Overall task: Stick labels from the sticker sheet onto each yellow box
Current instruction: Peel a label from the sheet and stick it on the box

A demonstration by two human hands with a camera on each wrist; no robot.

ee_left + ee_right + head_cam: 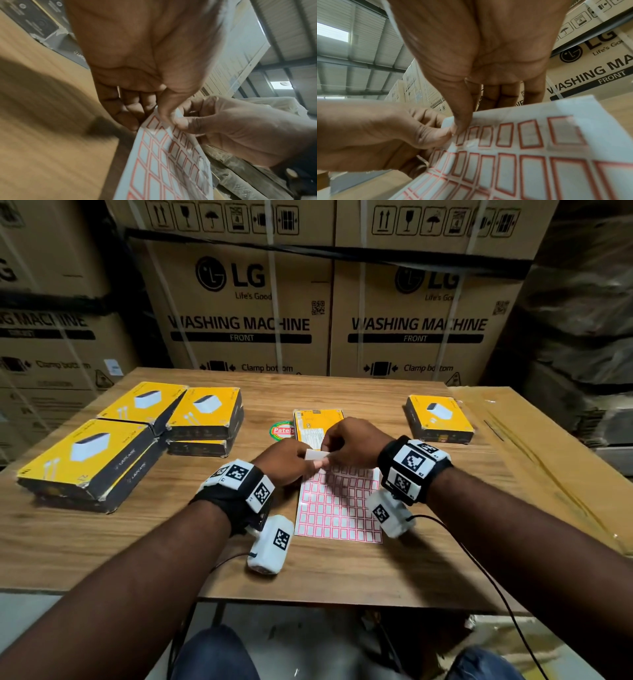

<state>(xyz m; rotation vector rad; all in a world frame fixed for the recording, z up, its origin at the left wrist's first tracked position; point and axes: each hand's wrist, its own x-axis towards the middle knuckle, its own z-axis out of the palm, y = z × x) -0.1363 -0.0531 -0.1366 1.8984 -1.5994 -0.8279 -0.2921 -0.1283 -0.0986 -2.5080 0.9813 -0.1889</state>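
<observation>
A sticker sheet (339,508) of red-bordered white labels lies on the wooden table (102,542), its far left corner lifted. My left hand (313,463) pinches that corner between thumb (164,113) and fingers. My right hand (329,445) pinches the same corner, its thumb (462,121) on the sheet (522,169) by the first label, its fingers behind. Just beyond the hands lies a yellow box (318,422), printed back up. Several yellow boxes (89,453) are stacked at the left, and one (438,419) stands at the right.
Large washing-machine cartons (239,313) wall off the table's far side. A round red and green sticker (282,430) is on the table by the middle box. Plastic-wrapped flat cardboard (534,446) lies at the right. Cables (479,570) hang off the front edge.
</observation>
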